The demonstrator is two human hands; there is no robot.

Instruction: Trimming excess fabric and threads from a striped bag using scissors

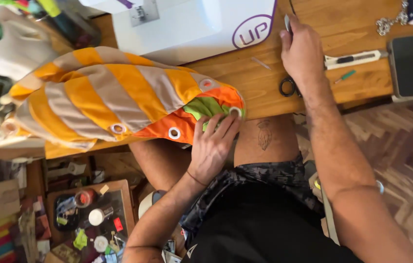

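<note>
The left hand [212,146] lay with fingers spread on the striped orange fabric [114,95] at the wooden surface's [265,87] edge, while the right hand [301,53] pinched a small grey object beside the scissors [288,86].

Wooden table [313,78], seemingly herringbone parquet floor [401,146].

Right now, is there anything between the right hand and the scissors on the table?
Nothing visible. The right hand lies over the scissors, whose black handles show just beside the wrist. The left hand presses the striped fabric at the table edge.
</note>
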